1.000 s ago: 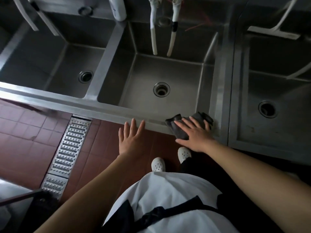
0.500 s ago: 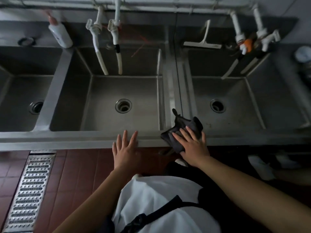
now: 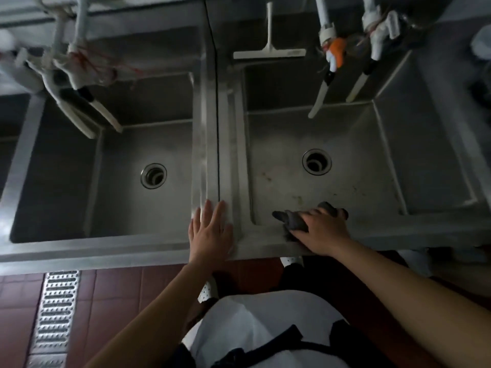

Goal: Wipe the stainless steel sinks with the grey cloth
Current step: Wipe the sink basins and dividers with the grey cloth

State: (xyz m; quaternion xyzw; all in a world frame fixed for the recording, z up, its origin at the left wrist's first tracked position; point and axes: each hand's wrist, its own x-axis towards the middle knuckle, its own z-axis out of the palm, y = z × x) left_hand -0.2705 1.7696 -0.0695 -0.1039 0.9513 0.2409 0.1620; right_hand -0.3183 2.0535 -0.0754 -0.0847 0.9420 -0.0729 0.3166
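The right hand (image 3: 322,233) gripped the crumpled grey cloth (image 3: 293,221) on the front rim of the right stainless steel sink (image 3: 398,229) — the left hand (image 3: 210,232) lay flat, fingers straight, on the steel divider (image 3: 210,144).

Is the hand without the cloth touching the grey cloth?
Apart. The head view shows the left hand flat on the sink rim, with bare steel between it and the grey cloth under the right hand.

Right hand (image 3: 322,232) pressing grey cloth (image 3: 295,221) on sink rim (image 3: 398,229), left hand (image 3: 211,229) flat on divider (image 3: 212,155)
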